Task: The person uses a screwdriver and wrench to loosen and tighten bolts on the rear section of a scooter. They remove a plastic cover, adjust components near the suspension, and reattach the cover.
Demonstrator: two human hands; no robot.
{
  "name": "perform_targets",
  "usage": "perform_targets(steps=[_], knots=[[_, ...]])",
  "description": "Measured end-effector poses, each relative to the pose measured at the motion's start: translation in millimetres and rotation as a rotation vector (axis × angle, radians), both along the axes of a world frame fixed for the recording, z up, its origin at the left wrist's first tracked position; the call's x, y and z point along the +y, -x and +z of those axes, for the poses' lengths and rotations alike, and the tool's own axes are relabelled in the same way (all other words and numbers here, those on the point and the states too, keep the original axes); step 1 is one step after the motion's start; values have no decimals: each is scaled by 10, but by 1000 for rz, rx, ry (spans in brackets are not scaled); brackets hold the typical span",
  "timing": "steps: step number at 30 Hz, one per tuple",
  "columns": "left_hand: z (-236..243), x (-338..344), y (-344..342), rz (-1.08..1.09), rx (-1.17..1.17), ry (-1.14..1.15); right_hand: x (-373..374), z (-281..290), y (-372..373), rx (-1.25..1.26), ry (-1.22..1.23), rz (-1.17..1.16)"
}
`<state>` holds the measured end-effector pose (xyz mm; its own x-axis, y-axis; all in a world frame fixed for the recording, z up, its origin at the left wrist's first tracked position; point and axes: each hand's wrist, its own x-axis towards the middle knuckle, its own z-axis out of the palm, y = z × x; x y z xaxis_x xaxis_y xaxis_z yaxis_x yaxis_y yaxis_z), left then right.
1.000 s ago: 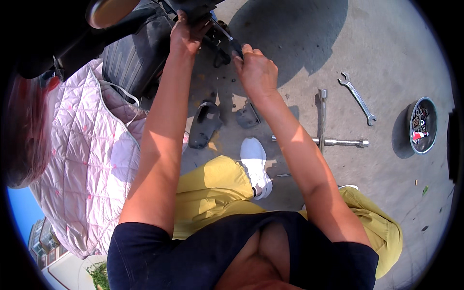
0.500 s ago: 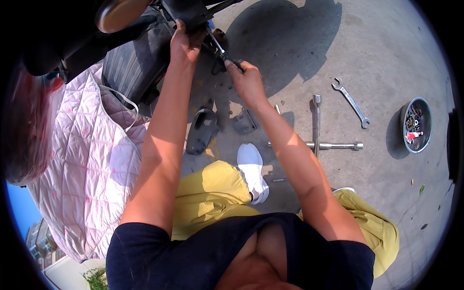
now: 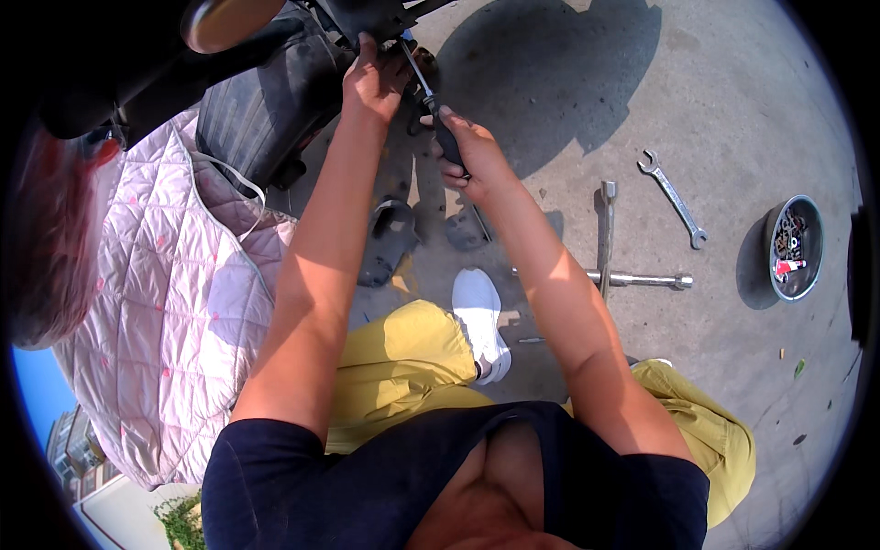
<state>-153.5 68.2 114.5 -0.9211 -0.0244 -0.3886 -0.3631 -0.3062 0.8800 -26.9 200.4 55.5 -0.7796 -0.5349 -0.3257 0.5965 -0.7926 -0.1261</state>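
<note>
Up at the vehicle's dark underside, my left hand [image 3: 374,90] has its thumb raised against a black part [image 3: 367,20]. The other fingers bend in around something in shadow; what they grip is hidden. My right hand [image 3: 478,158] is wrapped loosely round the black handle of a screwdriver [image 3: 447,142], thumb along its upper end. The metal shaft slants up and left toward the black part, close beside my left fingers. Its tip disappears in the dark area there.
A black wheel or tyre-like part [image 3: 266,110] and a pink quilted cover [image 3: 174,312] are at left. On the concrete lie a cross-shaped wheel wrench [image 3: 608,234], an open-ended spanner [image 3: 674,200] and a dark shoe-like object [image 3: 387,240]. A bowl [image 3: 775,275] at right contains small hardware.
Both hands have shifted slightly right. My right hand has slid lower and loosened around the screwdriver, so more of its black handle shows. The view has shifted a little too.
</note>
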Motion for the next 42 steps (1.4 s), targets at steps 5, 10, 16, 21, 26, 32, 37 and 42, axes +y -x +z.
perform_targets(steps=[5,10,16,21,26,32,37,42], knots=[[-41,53,-379,-290,-155,275,20,-216,96,-46,459,150],[-176,174,-369,-92,-126,327,-34,-198,-111,-147,-59,-193],[-269,270,-410,-22,-69,495,-189,-404,-387,-25,-124,-441],[-257,184,-457,-136,-180,464,-226,-673,-238,-110,703,-175],[-308,141,-478,-84,-166,518,-353,-361,-275,-539,232,-283],[-288,299,-502,-53,-141,468,-148,-369,-396,-170,41,-257],[-241,405,-484,-21,-172,282,51,-425,-356,-156,218,-185],[-263,278,-331,41,-44,39,17,-199,-304,-296,86,-433]])
